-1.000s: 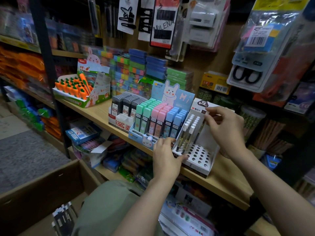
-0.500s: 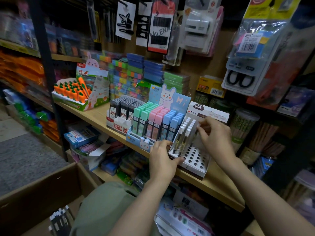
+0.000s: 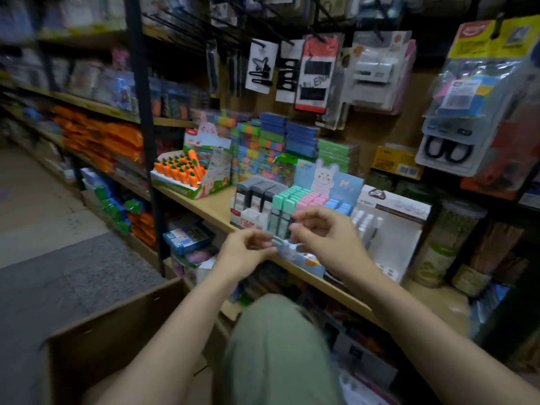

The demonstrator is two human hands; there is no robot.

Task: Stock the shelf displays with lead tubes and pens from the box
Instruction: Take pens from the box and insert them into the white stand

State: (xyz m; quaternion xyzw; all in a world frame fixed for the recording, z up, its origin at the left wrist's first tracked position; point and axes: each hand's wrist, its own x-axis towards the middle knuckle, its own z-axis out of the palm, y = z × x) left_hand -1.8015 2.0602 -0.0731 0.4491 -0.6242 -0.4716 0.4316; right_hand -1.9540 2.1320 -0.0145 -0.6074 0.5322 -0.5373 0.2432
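hovering in front of the wooden shelf (image 3: 204, 204), the left hand (image 3: 244, 255) and right hand (image 3: 327, 238) are both loosely curled and blurred; i cannot tell whether either holds anything. behind them stand the pastel lead tubes (image 3: 295, 200) in the rabbit display (image 3: 327, 178); white pens (image 3: 365, 220) fill the neighbouring pen display (image 3: 400, 229). the cardboard box (image 3: 117, 331) sits lower left.

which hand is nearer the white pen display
Right. The right hand hovers just left of the white pen display; the left hand is further left, before the lead tubes.
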